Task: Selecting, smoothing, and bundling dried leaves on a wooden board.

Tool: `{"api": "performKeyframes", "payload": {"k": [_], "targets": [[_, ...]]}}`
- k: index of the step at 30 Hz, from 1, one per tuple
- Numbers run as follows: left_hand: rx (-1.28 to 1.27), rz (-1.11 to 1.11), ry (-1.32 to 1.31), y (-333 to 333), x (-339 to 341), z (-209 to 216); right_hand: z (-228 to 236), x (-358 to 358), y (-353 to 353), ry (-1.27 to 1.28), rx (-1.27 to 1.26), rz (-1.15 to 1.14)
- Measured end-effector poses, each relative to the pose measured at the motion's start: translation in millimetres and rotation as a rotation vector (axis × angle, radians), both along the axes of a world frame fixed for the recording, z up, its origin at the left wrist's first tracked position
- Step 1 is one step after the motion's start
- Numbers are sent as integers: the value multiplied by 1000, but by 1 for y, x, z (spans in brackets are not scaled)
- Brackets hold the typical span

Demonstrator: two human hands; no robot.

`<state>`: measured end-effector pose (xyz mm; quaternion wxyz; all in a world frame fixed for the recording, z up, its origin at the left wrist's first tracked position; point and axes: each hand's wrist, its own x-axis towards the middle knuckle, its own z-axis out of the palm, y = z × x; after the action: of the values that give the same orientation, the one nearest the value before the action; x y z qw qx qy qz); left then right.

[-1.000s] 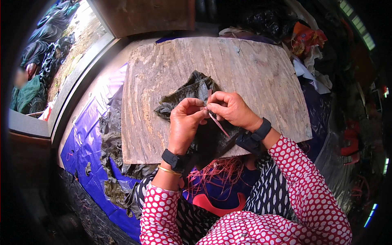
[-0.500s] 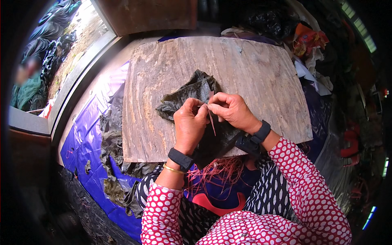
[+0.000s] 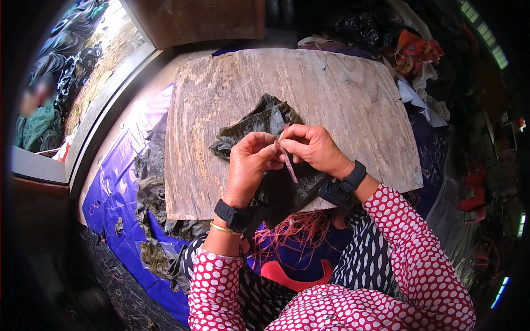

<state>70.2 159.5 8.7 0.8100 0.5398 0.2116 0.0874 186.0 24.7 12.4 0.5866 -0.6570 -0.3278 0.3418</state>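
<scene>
While the left hand, which has crept nearer over the last second, pinches closed fingers on the thin pink strip, the right hand grips its upper end, just above the dark leaf on the wooden counter.

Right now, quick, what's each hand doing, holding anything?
Left hand: closed, pinching the thin pinkish strip over the dark leaf.
Right hand: closed, pinching the same strip near its upper end.
</scene>
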Motion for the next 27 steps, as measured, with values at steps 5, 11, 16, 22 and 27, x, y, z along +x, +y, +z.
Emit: {"api": "performKeyframes", "payload": {"k": [5,11,16,22,27], "targets": [[-10,-13,38,2,0,-1,3,-2,1,10,4,22],[214,-28,109,0,-2,3,11,4,-2,-2,-69,19],[380,-25,143,1,-4,5,9,12,-1,-148,-23,-41],[716,-27,174,1,-7,3,-2,21,-5,-424,-108,-114],[824,59,202,-1,-7,-3,-2,23,-5,-434,-146,-153]]}}
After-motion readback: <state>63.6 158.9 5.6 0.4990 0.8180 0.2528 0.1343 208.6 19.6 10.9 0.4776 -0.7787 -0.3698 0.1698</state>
